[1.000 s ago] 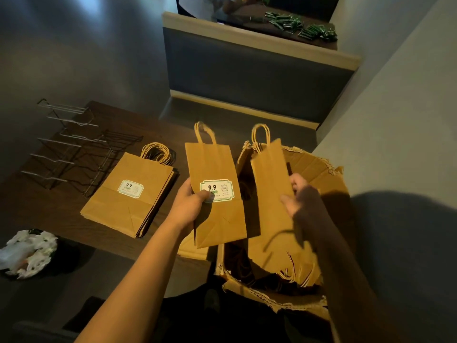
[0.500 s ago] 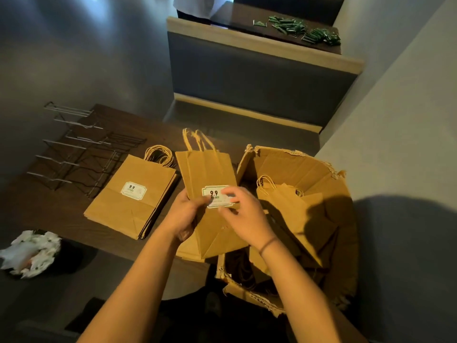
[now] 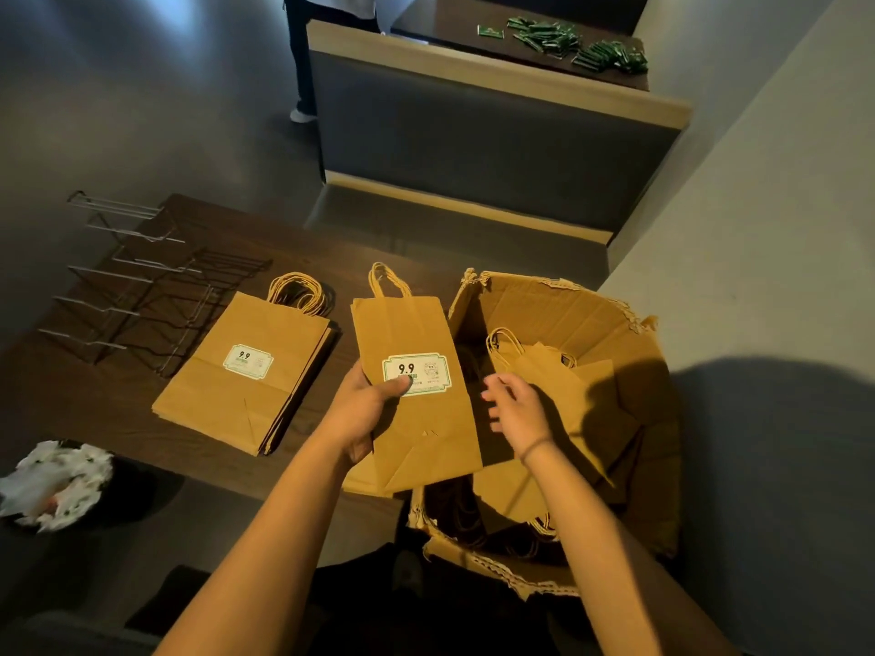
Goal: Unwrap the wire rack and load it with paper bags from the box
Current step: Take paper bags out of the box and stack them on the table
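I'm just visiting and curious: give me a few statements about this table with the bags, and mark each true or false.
1. The left hand holds a paper bag with a 9.9 label. True.
2. The wire rack already holds bags. False: it lies empty on the table.
3. A stack of bags lies flat between rack and held bag. True.
4. The right hand grips a bag. False: it is open, over the cardboard box.
5. The box is empty. False: bags remain inside.

bare table (image 3: 118,409) beside bag stack (image 3: 246,371)
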A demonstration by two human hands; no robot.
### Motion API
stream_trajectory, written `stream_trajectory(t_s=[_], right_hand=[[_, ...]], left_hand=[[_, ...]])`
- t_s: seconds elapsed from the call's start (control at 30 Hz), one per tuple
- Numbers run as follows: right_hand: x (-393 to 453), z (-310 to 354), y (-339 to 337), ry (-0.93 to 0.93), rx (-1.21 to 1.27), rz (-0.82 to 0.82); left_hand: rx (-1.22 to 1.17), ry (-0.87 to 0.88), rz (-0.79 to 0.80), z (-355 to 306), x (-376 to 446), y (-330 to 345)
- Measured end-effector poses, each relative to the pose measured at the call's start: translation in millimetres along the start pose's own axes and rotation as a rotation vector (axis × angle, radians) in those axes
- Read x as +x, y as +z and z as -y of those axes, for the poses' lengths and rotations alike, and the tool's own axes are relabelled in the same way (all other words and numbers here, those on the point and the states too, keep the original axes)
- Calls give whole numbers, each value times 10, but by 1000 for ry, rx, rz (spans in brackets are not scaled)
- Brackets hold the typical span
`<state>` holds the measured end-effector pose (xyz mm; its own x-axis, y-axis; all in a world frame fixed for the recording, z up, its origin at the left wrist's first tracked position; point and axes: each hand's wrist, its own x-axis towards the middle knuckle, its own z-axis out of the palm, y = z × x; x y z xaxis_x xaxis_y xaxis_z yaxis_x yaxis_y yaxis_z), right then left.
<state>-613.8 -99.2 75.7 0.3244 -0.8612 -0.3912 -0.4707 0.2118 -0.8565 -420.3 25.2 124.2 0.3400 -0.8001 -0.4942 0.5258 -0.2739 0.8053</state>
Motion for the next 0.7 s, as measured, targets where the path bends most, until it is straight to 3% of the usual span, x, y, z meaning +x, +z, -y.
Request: stream_trajectory(t_s=[0.17, 0.43, 0.53, 0.7], right_hand=[[262, -811, -294, 348, -650, 12], [130, -1092, -61, 350, -1095, 40], [235, -1068, -40, 345, -966, 3], [188, -843, -85, 347, -347, 79]], left_hand=[[15, -7, -49, 3, 61, -168], [-54, -46, -69, 112, 101, -357], [-65, -48, -67, 121, 101, -351], [-63, -47, -59, 112, 117, -353]])
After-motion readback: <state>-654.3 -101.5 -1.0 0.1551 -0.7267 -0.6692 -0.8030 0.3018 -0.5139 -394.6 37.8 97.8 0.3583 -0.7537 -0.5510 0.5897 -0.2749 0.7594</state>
